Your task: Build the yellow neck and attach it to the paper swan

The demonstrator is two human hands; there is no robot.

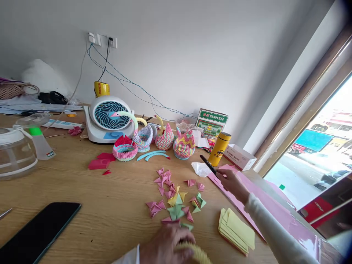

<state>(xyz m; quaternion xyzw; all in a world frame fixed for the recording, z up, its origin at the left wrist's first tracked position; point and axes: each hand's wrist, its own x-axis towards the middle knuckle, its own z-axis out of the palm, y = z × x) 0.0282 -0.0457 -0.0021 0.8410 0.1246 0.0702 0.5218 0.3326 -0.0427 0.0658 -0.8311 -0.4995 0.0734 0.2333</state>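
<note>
My left hand (167,242) is at the bottom edge, blurred, its fingers curled over a curved yellow ribbed paper piece (196,253) that is partly cut off by the frame. Just beyond it lie loose folded paper triangles (176,211) in pink, green and yellow. My right hand (228,179) reaches out over pink sheets (258,198), closed round a long slim black tool (207,164) whose exact kind I cannot make out. A stack of yellow paper slips (237,231) lies between my two arms.
Folded-paper swans (164,138) and baskets (125,148) stand before a white fan (110,117). Near my right hand are a yellow bottle (219,149), a sticky note box (239,157) and crumpled white plastic (200,169). At left lie a phone (41,233) and a clear jug (16,154).
</note>
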